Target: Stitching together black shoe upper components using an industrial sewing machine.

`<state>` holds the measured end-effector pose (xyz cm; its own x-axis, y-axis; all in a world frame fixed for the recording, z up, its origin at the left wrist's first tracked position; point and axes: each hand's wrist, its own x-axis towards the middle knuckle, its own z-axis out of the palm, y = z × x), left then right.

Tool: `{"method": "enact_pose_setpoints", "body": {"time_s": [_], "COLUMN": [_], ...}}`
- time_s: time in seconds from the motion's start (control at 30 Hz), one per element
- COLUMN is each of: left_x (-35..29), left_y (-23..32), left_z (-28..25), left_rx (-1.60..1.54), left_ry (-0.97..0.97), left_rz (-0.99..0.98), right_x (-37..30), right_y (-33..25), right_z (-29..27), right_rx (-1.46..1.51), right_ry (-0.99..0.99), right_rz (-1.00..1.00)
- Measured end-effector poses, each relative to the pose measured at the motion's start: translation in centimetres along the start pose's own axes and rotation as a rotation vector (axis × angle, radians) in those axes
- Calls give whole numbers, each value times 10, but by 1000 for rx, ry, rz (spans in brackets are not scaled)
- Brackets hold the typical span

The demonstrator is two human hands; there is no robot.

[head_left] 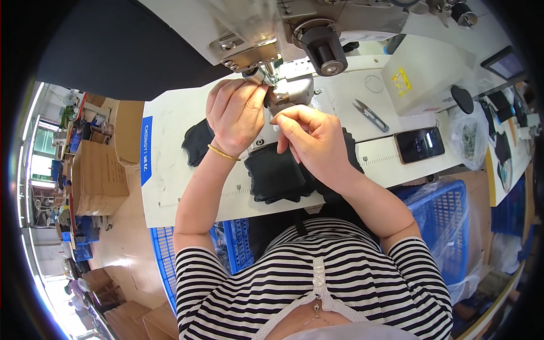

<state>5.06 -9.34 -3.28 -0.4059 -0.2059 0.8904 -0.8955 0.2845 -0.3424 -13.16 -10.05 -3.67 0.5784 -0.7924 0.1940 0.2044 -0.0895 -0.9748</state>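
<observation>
Our left hand point(237, 116) curls close under the sewing machine point(326, 51), and our right hand point(311, 140) narrows to a pinch just beside it; we cannot tell what either grips. Work looks under way at the machine. Black cloth point(276, 175) lies stacked on the bench point(170, 190) between our forearms point(195, 201), but which pieces are finished or left we cannot tell. Both elbows bend outward, wrists drawn together.

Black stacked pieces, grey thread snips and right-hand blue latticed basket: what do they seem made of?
Black stacked pieces: probably matte fabric; edges look soft, wavy.
Grey thread snips: likely dull metal, from slim grey blades.
Basket: seemingly smooth moulded plastic; uniform blue, regular openings.
</observation>
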Motion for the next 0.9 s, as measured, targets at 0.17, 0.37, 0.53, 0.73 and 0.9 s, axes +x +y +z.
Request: {"method": "enact_pose_setpoints", "body": {"time_s": [0.17,0.37,0.53,0.73,0.9], "left_x": [0,-7,-22,-31,-104], "left_y": [1,6,15,-4,-66], "left_z": [1,2,5,6,-58], "left_rx": [3,-24,-42,-94,196], "left_ry": [1,2,-111,-249,-445], "left_rz": [-15,-79,-447,-483,-512], "right_x": [0,-5,-31,-67,-67], "right_y": [1,5,32,65,66], "right_z": [-3,-17,-61,-85,-81], "right_rx": [-14,-24,-711,-1104,-1127], "right_ry": [6,37,235,236,233], "right_rz": [-8,55,-251,-69,-171]}}
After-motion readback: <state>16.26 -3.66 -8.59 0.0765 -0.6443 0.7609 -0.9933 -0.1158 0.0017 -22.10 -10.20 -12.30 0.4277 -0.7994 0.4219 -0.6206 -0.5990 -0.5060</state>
